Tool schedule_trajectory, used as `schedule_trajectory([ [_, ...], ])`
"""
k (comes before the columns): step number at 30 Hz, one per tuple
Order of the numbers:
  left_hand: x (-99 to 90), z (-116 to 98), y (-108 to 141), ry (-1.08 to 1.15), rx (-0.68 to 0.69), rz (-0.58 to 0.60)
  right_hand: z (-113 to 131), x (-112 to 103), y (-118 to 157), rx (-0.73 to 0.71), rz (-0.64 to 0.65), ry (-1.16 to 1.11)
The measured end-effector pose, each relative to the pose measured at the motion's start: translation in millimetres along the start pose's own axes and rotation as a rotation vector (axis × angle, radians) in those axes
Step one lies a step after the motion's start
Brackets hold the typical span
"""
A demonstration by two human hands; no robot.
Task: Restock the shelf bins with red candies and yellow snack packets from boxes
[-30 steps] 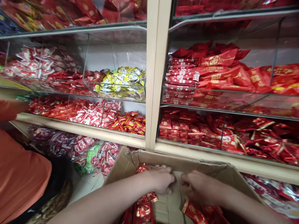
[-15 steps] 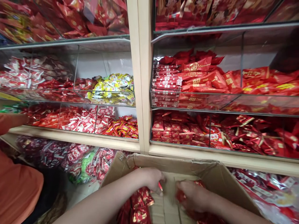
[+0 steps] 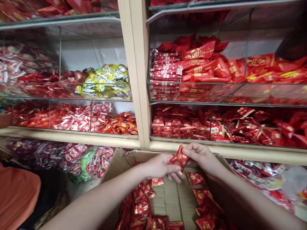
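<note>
My left hand [image 3: 161,166] pinches the lower end of a small red packet [image 3: 179,158] printed with gold figures. My right hand [image 3: 203,159] grips the same packet by its upper right corner, so it is held tilted between both hands. They are over an opened cardboard box [image 3: 170,199]. Inside, more of these red-and-gold packets lie along the left side [image 3: 141,207] and the right side [image 3: 203,204], with bare cardboard between them.
Wooden shelving with a middle post [image 3: 136,80] stands ahead. Glass-fronted bins hold red-and-gold packets [image 3: 172,124], red wrapped packs [image 3: 203,67] and yellow packets [image 3: 105,80]. Filled plastic bags [image 3: 79,159] lie below. Another person in an orange top [image 3: 16,195] is at the left.
Both hands have risen from inside the box and come together on one red packet. The view has shifted, and more packets in the box now show.
</note>
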State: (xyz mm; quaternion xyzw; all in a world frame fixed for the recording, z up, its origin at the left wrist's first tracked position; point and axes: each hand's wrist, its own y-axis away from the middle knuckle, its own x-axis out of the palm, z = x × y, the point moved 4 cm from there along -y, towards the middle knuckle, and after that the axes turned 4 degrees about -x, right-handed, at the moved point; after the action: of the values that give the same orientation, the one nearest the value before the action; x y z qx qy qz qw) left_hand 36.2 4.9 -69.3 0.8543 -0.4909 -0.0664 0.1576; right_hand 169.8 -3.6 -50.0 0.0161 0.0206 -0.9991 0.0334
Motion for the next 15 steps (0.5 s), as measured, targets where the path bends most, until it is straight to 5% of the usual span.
schedule_trajectory([
  [8,-4.1,-2.8,-2.4,0.123,0.06,-0.1,1.0,-3.9,0.1,-0.087,0.019,0.123],
  [15,-15.3,-2.4,-2.3,0.027,0.031,-0.256,-3.9,-1.0,2.5,-0.079,0.202,0.223],
])
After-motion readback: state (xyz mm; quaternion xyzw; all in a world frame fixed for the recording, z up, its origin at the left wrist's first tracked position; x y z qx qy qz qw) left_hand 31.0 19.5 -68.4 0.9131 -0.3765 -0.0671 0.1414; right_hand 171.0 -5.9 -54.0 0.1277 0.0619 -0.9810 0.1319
